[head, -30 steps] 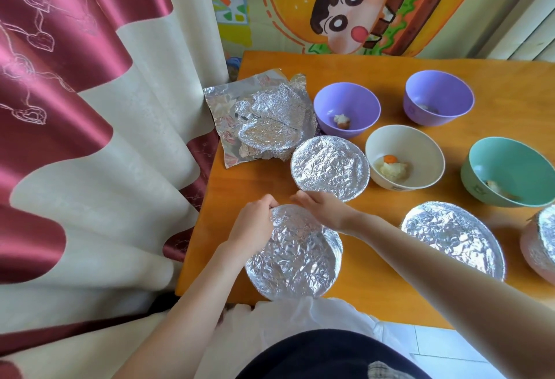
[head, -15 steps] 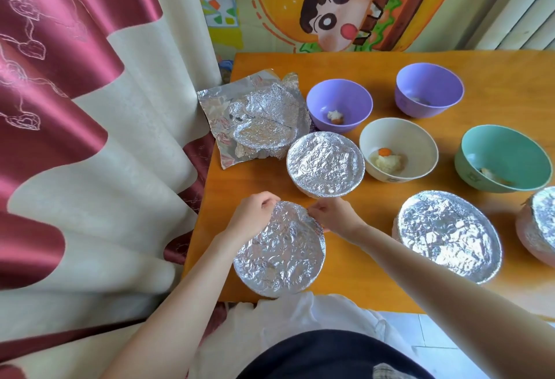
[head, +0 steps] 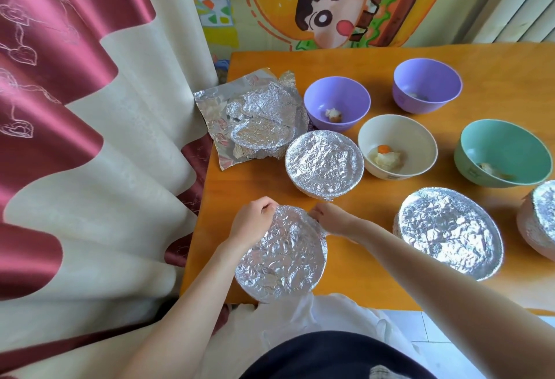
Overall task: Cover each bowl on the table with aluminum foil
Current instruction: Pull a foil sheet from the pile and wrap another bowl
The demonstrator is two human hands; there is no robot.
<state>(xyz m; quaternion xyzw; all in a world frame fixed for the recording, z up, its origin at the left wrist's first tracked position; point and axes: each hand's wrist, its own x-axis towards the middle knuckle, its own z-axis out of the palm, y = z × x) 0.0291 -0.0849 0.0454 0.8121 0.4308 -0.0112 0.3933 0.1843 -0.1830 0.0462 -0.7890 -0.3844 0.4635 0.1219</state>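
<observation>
**Step in Hand: Crimping Foil on the Near Bowl**

The near bowl (head: pixel 282 255) sits at the front edge of the table (head: pixel 360 273), its top fully skinned in foil. The left hand (head: pixel 252 222) and the right hand (head: pixel 333 219) each curl their fingers over the far rim, pinching the foil edge down. This looks like the sealing stage, nearly complete.

Probable next move: release, draw one sheet from the loose foil pile (head: pixel 255 120) at the far left corner, and lay it over an open bowl.

Count:
- Covered bowls: four, including the near bowl; the one at the right edge is only partly in view.
- Open bowls: four, namely the first purple bowl (head: pixel 336 106), the second purple bowl (head: pixel 426 88), the cream bowl (head: pixel 398 150) and the teal bowl (head: pixel 504 153).
</observation>
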